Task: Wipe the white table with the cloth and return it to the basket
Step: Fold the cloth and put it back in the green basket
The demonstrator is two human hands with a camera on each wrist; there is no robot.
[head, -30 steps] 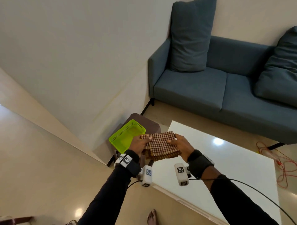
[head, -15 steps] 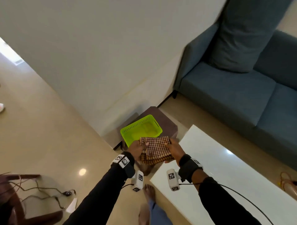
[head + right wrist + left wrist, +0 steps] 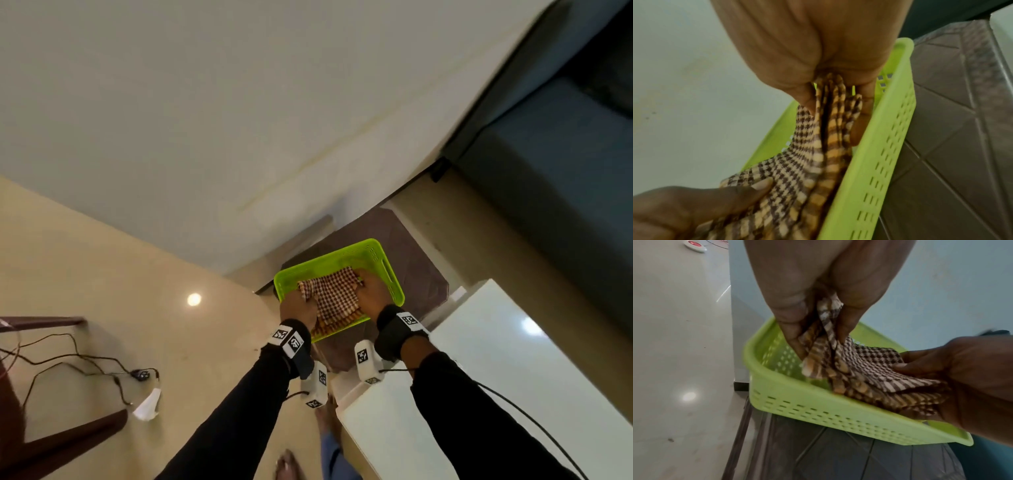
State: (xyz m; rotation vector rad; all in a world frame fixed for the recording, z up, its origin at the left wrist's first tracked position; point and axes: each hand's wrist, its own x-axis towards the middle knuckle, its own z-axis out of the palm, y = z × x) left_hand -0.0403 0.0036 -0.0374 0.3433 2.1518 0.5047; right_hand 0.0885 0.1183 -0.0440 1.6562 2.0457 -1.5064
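Setting was a home living room. A blue-grey sofa (image 3: 555, 192) stood against a plain pale wall (image 3: 239, 102); a glossy white low table (image 3: 507, 359) sat near it. Floor (image 3: 102, 260) was polished beige tile, with a loose black cable (image 3: 78, 363) trailing across it.

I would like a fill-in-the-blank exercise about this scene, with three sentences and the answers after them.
1. The checked cloth is held by ____ hands, the left hand and the right hand.
2. The basket is bright ____ in colour.
3. The basket stands on a dark ____ stool, beside the white table.

Missing words: both; green; brown
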